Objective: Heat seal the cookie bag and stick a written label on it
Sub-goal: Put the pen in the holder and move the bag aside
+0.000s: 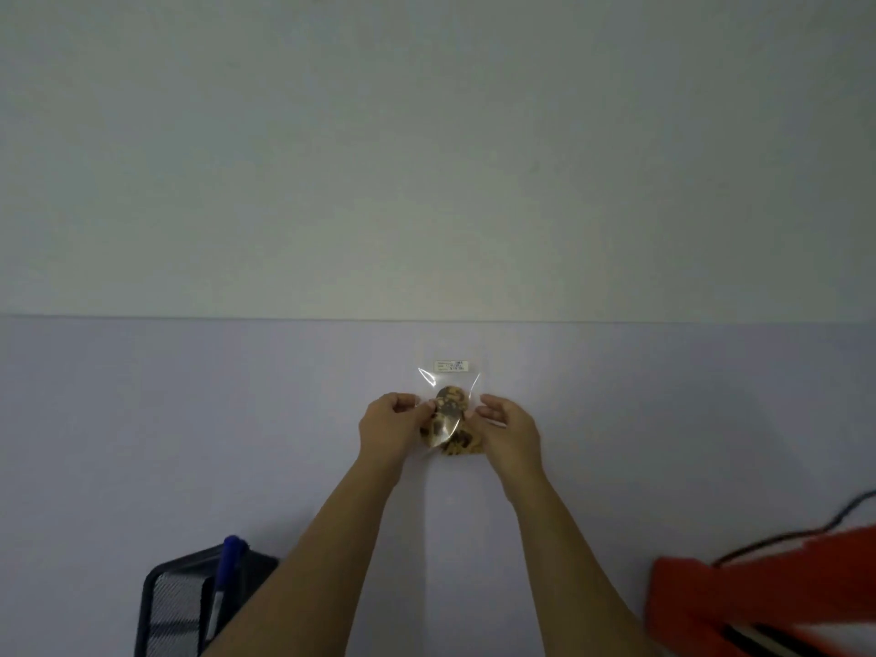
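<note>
The cookie bag (450, 414) lies mid-tabletop (189, 419), well clear of the clutter, with the left hand (386, 426) and right hand (509, 431) pinching its left and right edges, fingers closed on the film, probably to flatten it. A label (451, 366) sits at its far end. The red sealer (768, 590) waits near right; a pen (226, 566) stands in the mesh tray (175, 604) near left.

dim, soft focus | glare on bag (449, 410) | edges blurred
</note>
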`<act>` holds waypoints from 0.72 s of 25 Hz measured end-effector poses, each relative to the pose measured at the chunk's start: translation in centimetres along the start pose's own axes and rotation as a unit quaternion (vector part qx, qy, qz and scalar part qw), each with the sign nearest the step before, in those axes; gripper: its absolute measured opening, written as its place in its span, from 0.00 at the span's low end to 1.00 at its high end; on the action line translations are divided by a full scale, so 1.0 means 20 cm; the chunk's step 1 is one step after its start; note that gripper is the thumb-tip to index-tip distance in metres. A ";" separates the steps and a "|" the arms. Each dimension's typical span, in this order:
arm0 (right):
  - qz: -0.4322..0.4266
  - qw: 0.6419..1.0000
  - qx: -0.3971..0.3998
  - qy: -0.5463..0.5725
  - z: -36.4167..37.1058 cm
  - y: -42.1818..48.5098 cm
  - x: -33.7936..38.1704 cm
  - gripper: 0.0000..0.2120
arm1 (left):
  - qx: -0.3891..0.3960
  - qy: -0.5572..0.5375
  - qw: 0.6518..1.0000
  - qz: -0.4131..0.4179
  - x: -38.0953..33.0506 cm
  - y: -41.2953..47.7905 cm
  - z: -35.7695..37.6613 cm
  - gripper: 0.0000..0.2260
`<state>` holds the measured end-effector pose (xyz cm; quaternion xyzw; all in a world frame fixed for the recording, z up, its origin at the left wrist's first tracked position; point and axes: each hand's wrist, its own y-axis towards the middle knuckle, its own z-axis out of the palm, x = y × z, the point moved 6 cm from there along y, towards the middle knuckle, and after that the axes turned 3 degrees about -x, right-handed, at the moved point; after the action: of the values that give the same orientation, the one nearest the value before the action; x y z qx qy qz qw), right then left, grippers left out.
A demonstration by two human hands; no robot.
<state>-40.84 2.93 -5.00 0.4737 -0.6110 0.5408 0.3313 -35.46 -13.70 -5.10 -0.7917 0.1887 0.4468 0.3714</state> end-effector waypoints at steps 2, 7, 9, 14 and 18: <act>-0.012 1.000 -0.009 -0.012 0.04 0.11 0.05 0.16 | -0.007 0.000 1.000 0.000 -0.04 0.12 0.04 0.12; -0.018 0.998 -0.014 -0.061 0.12 0.26 0.05 0.17 | -0.022 0.039 0.999 0.011 -0.10 0.26 0.07 0.07; -0.030 0.996 -0.015 -0.082 0.14 0.29 0.05 0.17 | -0.026 0.064 0.997 0.022 -0.12 0.27 0.07 0.05; -0.031 0.993 -0.009 -0.113 0.14 0.28 0.05 0.19 | -0.033 0.096 0.994 0.038 -0.12 0.27 0.08 0.10; -0.034 0.988 -0.015 -0.151 0.09 0.24 0.09 0.19 | -0.029 0.128 0.988 0.083 -0.16 0.21 0.04 0.17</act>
<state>-45.83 0.63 -5.41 0.5651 -0.6458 0.4423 0.2606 -40.28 -15.93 -4.44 -0.8345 0.2869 0.3763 0.2824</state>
